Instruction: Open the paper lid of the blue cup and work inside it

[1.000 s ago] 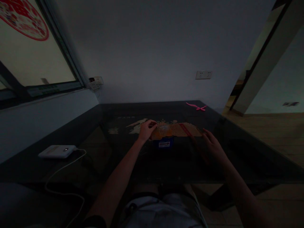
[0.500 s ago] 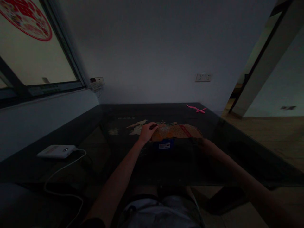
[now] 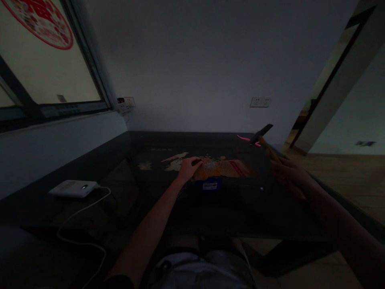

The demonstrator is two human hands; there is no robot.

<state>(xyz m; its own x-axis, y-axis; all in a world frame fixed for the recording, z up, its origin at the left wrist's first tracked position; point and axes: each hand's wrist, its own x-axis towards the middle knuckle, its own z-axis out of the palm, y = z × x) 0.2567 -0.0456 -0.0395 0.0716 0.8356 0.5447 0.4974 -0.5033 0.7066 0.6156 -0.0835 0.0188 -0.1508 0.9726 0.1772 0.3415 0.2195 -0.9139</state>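
Observation:
My right hand (image 3: 288, 172) is wrapped round the wooden handle of a hammer (image 3: 270, 151). Its dark head is raised over the right side of the table, up and left of the hand. My left hand (image 3: 188, 167) rests at the left end of a flat brown patterned piece (image 3: 222, 167), perhaps cardboard, with a red band near its right part. Thumb and forefinger are curled together there; what they pinch is too dark to make out. Beneath the piece's front edge shows a blue box (image 3: 209, 185) with a white label.
The dark glossy table (image 3: 150, 200) stands against a wall with sockets (image 3: 260, 102). A white power bank (image 3: 75, 188) with a cable (image 3: 81, 212) lies at the left. A pink ribbon (image 3: 243, 137) lies at the far right, partly behind the hammer head.
My right hand has moved right from beside the brown piece's right end, and the hammer is now lifted in plain view. My left hand has stayed at the left end.

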